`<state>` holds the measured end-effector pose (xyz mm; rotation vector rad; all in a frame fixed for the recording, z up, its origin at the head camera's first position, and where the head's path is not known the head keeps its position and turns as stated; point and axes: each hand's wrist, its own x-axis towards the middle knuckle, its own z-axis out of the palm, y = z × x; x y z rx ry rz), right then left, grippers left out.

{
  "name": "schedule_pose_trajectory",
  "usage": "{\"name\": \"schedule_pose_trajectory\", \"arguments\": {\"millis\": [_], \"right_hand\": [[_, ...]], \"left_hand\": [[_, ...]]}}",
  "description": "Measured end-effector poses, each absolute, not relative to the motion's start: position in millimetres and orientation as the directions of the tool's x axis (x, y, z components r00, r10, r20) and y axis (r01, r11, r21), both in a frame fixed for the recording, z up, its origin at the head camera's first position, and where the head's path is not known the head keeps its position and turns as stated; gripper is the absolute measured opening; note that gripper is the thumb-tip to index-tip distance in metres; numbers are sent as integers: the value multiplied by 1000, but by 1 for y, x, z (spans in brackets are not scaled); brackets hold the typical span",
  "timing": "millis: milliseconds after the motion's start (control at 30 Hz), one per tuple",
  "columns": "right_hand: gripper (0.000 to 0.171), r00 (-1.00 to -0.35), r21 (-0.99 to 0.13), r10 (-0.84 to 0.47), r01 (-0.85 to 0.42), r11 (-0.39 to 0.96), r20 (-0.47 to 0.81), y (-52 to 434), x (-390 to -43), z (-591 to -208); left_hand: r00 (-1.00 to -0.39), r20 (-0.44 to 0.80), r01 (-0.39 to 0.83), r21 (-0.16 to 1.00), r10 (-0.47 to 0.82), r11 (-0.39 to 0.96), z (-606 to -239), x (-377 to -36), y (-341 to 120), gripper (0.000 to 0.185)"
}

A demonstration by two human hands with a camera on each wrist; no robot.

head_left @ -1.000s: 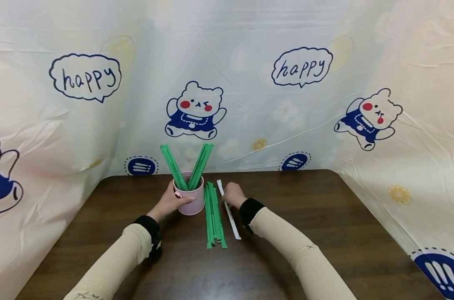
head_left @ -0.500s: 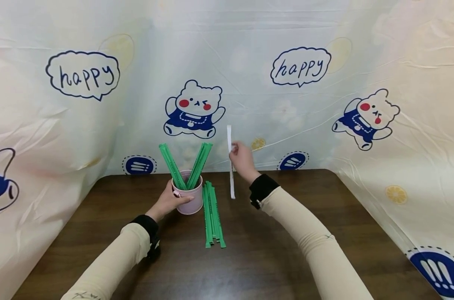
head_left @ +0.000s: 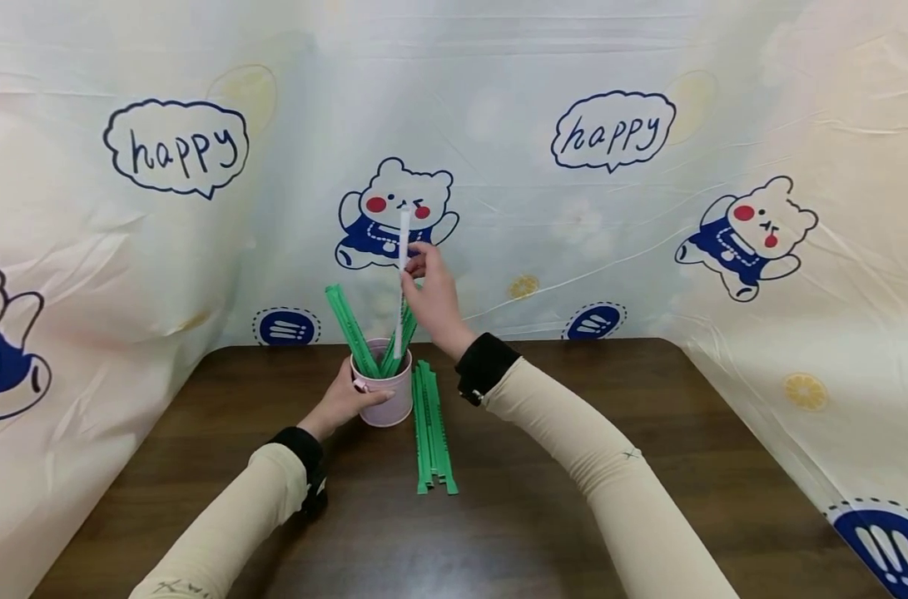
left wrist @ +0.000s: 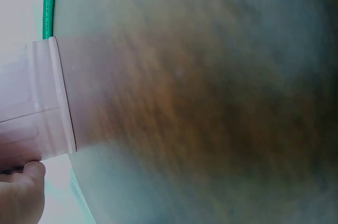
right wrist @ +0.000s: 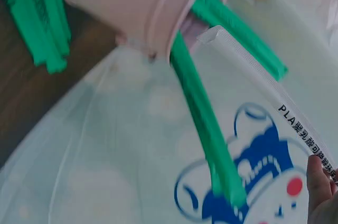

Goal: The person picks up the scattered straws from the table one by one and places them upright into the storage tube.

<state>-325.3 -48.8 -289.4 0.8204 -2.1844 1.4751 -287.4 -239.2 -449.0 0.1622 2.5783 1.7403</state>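
Observation:
In the head view my left hand grips the side of a small pink bucket, its thumb across the front. Two groups of green wrapped straws lean apart inside the bucket. My right hand pinches a white wrapped straw, held upright over the bucket with its lower end overlapping the mouth. Black print beginning "PLA" shows on this white straw in the right wrist view, its end close to the rim. The left wrist view shows the left thumb against the bucket.
Several green wrapped straws lie side by side on the brown table, just right of the bucket. A pale curtain with bear prints hangs right behind the table's far edge.
My right hand has picked the white straw up from the table, turned it upright and carried it left to the bucket. My left hand has kept its grip on the bucket.

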Motion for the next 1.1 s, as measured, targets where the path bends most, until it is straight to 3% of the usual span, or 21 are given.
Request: {"name": "schedule_pose_trajectory", "arguments": {"millis": [400,600,1100], "right_hand": [[39,-762,-644,-470,-637,424,445,-79,-309,-339],[40,-784,-653,-497,-601,461,372,-86,-309,-362],[38,-788,-666,-505,-590,456,352,-84,-312,-377]], "left_hand": [[-991,68,107,924,119,367,-446,-287,-240,95],[-991,53,94,931,125,352,-447,-285,-239,94],[-991,58,97,933,120,347,-448,-285,-238,93]]}}
